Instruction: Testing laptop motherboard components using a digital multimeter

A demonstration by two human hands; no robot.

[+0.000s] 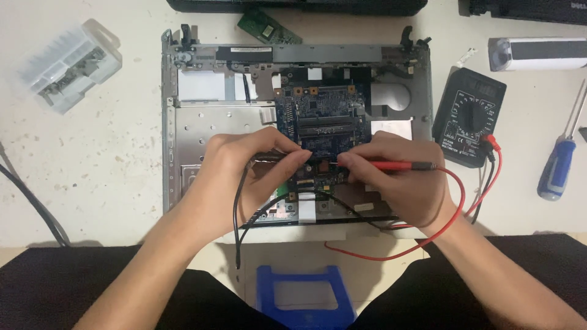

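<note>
Both hands pinch meter probes: my left hand grips the black probe, my right hand the red probe. Their tips meet on the blue circuit board inside the opened laptop chassis. Just right of it lies the black multimeter.

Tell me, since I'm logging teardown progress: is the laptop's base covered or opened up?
Opened up: the laptop base has no cover or keyboard, and its blue circuit board lies exposed.
</note>
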